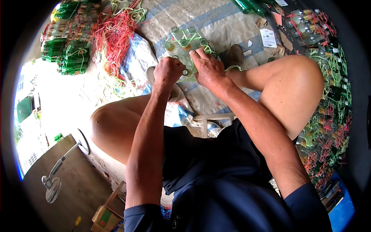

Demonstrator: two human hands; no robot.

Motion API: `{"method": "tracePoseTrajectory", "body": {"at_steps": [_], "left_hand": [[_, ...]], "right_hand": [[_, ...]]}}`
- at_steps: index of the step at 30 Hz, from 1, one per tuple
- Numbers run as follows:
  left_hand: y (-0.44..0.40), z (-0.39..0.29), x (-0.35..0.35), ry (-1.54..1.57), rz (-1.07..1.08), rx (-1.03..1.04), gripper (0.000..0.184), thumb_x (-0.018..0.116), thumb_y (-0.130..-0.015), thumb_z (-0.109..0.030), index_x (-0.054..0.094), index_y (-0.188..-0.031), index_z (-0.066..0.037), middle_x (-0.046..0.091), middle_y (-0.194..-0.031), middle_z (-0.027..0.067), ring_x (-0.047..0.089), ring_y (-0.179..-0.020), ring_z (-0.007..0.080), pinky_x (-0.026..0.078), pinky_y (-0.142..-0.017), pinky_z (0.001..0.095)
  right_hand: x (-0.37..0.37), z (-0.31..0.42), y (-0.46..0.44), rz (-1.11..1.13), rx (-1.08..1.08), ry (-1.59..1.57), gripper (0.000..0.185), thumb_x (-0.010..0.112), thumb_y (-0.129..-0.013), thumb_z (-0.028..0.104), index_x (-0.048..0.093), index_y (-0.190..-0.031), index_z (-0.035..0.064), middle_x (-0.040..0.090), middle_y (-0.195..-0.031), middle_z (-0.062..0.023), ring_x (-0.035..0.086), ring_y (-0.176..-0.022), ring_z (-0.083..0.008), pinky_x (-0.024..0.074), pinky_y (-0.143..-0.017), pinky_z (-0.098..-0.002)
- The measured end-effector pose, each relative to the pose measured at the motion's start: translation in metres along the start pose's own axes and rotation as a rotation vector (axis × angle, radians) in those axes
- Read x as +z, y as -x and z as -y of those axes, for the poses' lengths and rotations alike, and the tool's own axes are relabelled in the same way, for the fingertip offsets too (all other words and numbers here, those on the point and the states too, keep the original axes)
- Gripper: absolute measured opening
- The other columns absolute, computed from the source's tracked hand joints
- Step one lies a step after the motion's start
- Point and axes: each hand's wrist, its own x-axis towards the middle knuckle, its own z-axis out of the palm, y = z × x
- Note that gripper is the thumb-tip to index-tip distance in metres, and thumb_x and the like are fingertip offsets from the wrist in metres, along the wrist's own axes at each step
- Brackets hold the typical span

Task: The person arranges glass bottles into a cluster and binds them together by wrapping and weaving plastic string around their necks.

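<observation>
Several clear glass bottles (181, 48) stand upright in a tight cluster between my feet, mouths facing up. A pale green plastic strap (206, 48) runs around the necks on the cluster's right side. My left hand (169, 70) is closed in a fist at the near left of the cluster, by the bottle mouths; what its fingers grip is hidden. My right hand (210, 69) rests over the near right bottles, fingers stretched out and touching their tops. The hand covers part of the strap and some of the necks.
A striped tarp (162, 19) covers the floor. At left lie a heap of red plastic straps (114, 42) and bundled green bottles (75, 58). Strapped bottles (315, 29) are stacked along the right. Loose green bottles (247, 5) and a paper label (268, 38) lie ahead.
</observation>
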Motion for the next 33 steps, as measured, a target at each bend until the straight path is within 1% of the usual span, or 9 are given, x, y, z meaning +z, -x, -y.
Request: {"method": "tracePoseTrajectory", "body": {"at_steps": [3, 9, 12, 16, 18, 19, 21, 25, 33], "left_hand": [[0.009, -0.001, 0.003, 0.017, -0.078, -0.05, 0.021, 0.077, -0.084, -0.03, 0.084, -0.092, -0.012, 0.077, -0.08, 0.0121, 0.075, -0.074, 0.0305, 0.059, -0.073, 0.0429], [0.02, -0.001, 0.015, 0.21, -0.2, -0.185, 0.023, 0.08, -0.08, -0.029, 0.083, -0.093, -0.011, 0.077, -0.086, 0.0174, 0.075, -0.085, 0.0381, 0.059, -0.079, 0.046], [0.025, 0.002, 0.022, 0.196, -0.271, -0.231, 0.029, 0.081, -0.082, -0.03, 0.082, -0.098, -0.005, 0.078, -0.088, 0.0174, 0.076, -0.082, 0.0341, 0.059, -0.077, 0.0425], [0.027, 0.01, 0.035, 0.39, -0.253, -0.317, 0.033, 0.08, -0.081, -0.03, 0.081, -0.097, -0.001, 0.077, -0.089, 0.0211, 0.076, -0.084, 0.0372, 0.058, -0.08, 0.0453], [0.026, 0.019, 0.04, 0.451, -0.237, -0.324, 0.032, 0.081, -0.083, -0.029, 0.082, -0.098, -0.001, 0.077, -0.083, 0.0185, 0.076, -0.076, 0.0294, 0.058, -0.075, 0.0408], [0.026, 0.021, 0.042, 0.513, -0.213, -0.344, 0.032, 0.081, -0.084, -0.029, 0.082, -0.098, -0.001, 0.077, -0.081, 0.0177, 0.075, -0.074, 0.0271, 0.058, -0.074, 0.0397], [0.024, 0.025, 0.043, 0.607, -0.199, -0.348, 0.031, 0.082, -0.085, -0.028, 0.082, -0.098, 0.0, 0.076, -0.076, 0.0136, 0.071, -0.068, 0.0187, 0.056, -0.069, 0.0357], [0.026, 0.024, 0.042, 0.723, -0.166, -0.398, 0.031, 0.082, -0.086, -0.026, 0.082, -0.098, 0.003, 0.076, -0.076, 0.0104, 0.068, -0.068, 0.0167, 0.055, -0.068, 0.0342], [0.03, 0.02, 0.046, 0.844, -0.188, -0.444, 0.03, 0.079, -0.088, -0.022, 0.081, -0.103, 0.005, 0.076, -0.08, 0.0079, 0.067, -0.071, 0.0145, 0.054, -0.068, 0.0322]], "right_hand": [[-0.001, 0.0, 0.001, 0.005, 0.0, -0.015, 0.058, 0.069, -0.081, -0.002, 0.053, -0.135, 0.0061, 0.057, -0.126, -0.0112, 0.066, -0.112, -0.0355, 0.057, -0.088, -0.0493], [-0.002, -0.001, 0.003, -0.018, -0.014, -0.038, 0.058, 0.068, -0.084, 0.002, 0.052, -0.14, 0.0059, 0.057, -0.128, -0.0116, 0.065, -0.113, -0.0355, 0.0567, -0.089, -0.0493], [-0.009, 0.002, 0.001, 0.114, 0.062, -0.03, 0.071, 0.071, -0.083, 0.004, 0.049, -0.15, 0.0076, 0.052, -0.144, -0.0109, 0.062, -0.125, -0.0367, 0.055, -0.099, -0.0486], [-0.012, 0.007, 0.005, 0.073, 0.055, -0.009, 0.068, 0.076, -0.082, 0.01, 0.05, -0.146, 0.0073, 0.052, -0.138, -0.0145, 0.063, -0.121, -0.0386, 0.0571, -0.092, -0.0502], [-0.018, 0.008, 0.01, 0.07, 0.08, -0.017, 0.066, 0.079, -0.082, 0.014, 0.051, -0.142, 0.0067, 0.051, -0.135, -0.0164, 0.065, -0.117, -0.0395, 0.0581, -0.088, -0.0513], [-0.011, 0.002, 0.012, -0.027, 0.023, -0.012, 0.052, 0.082, -0.081, 0.02, 0.057, -0.124, 0.006, 0.054, -0.125, -0.0177, 0.067, -0.111, -0.0412, 0.0584, -0.081, -0.0528], [-0.01, -0.002, 0.02, 0.021, 0.015, 0.045, 0.041, 0.081, -0.082, 0.019, 0.059, -0.114, 0.006, 0.06, -0.117, -0.0183, 0.069, -0.103, -0.0411, 0.0581, -0.079, -0.0528], [-0.005, -0.006, 0.027, 0.126, 0.092, 0.03, 0.034, 0.081, -0.083, 0.024, 0.059, -0.101, 0.0062, 0.072, -0.098, -0.0175, 0.071, -0.093, -0.0438, 0.056, -0.074, -0.055], [-0.001, -0.013, 0.022, 0.142, 0.009, 0.091, 0.022, 0.075, -0.088, 0.02, 0.065, -0.103, 0.0063, 0.074, -0.093, -0.0175, 0.073, -0.088, -0.0414, 0.0557, -0.075, -0.055]]}}
